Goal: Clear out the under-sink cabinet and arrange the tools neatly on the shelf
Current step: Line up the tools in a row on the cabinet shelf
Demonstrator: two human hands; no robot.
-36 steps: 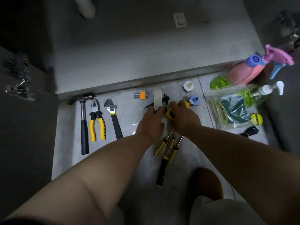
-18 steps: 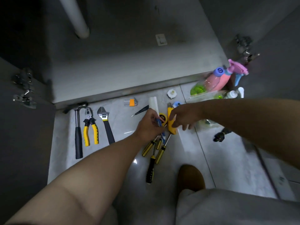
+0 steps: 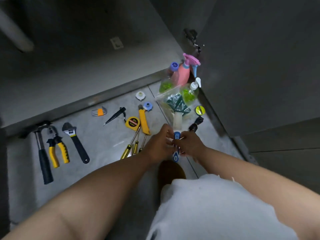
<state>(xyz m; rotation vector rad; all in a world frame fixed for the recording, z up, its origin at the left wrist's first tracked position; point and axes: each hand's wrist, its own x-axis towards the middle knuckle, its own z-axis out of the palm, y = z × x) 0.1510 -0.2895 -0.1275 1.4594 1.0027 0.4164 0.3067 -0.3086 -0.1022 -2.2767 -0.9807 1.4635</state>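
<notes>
Left hand (image 3: 160,144) and right hand (image 3: 191,144) are being curled round a blue-and-white tool (image 3: 176,136), held over the floor (image 3: 102,146) beside the screwdrivers (image 3: 132,148); sorting is judged underway, a tidy setting-down on the cabinet shelf (image 3: 78,71) being called for.

This is a home, down on the floor in front of an open cupboard (image 3: 90,63) under a sink. A white pipe (image 3: 15,35) comes down into the dark cupboard, its door (image 3: 259,70) stands wide open on a metal hinge (image 3: 191,36), and the floor (image 3: 103,163) is made of big grey tiles. Near the floor's back edge, by the cupboard's front lip, lie a hammer (image 3: 42,153), pliers (image 3: 58,149) and a wrench (image 3: 76,142), and in the floor's right corner by the door sit a pink spray bottle (image 3: 184,73) and a soap bottle (image 3: 190,92) with green stuff inside.
</notes>
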